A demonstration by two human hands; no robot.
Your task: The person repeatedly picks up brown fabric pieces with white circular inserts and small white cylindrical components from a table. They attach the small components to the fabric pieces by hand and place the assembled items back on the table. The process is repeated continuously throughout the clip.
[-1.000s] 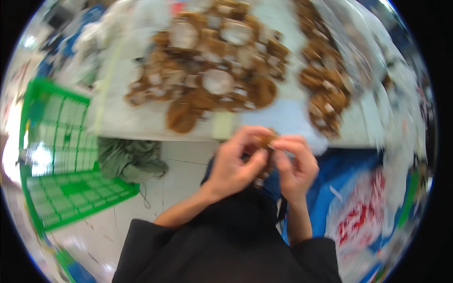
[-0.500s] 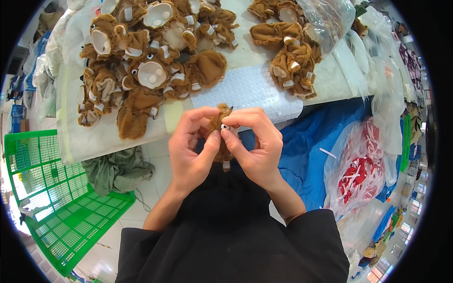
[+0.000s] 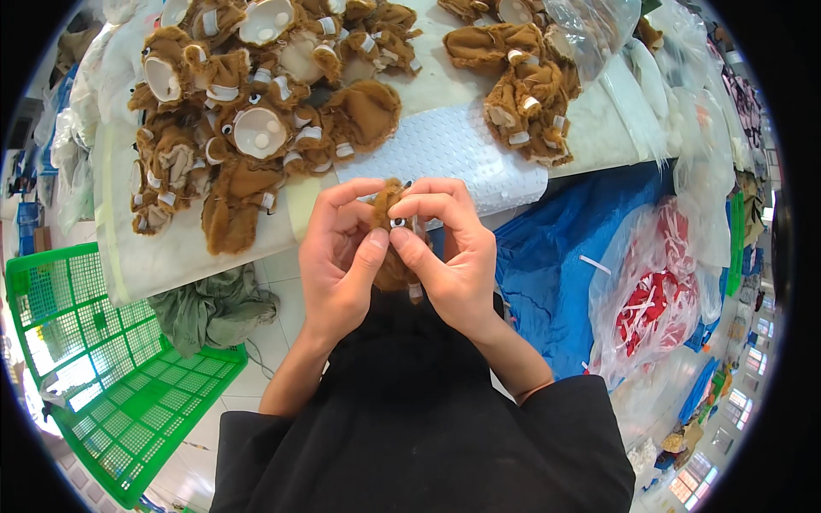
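Between both hands, just off the table's near edge, is a brown plush toy skin [image 3: 392,272] with a white-and-black eye [image 3: 398,223] on it. My left hand [image 3: 344,265] pinches its left side, thumb tip near the eye. My right hand [image 3: 449,256] grips the other side, thumb just below the eye and index finger above it. A small dark tip pokes out above the right fingers. Much of the toy skin is hidden behind the fingers.
Several brown plush skins [image 3: 256,128] with cream muzzles lie heaped at the table's left, with another pile [image 3: 526,98] at right. A pale textured sheet [image 3: 445,158] lies between them. Left stands a green crate [image 3: 137,402]; right are a blue sheet [image 3: 547,256] and a bag of red pieces [image 3: 641,308].
Both hands have shifted slightly left with the plush skin. The eye now faces up more between the thumbs and right index finger. The grip stays on the toy.
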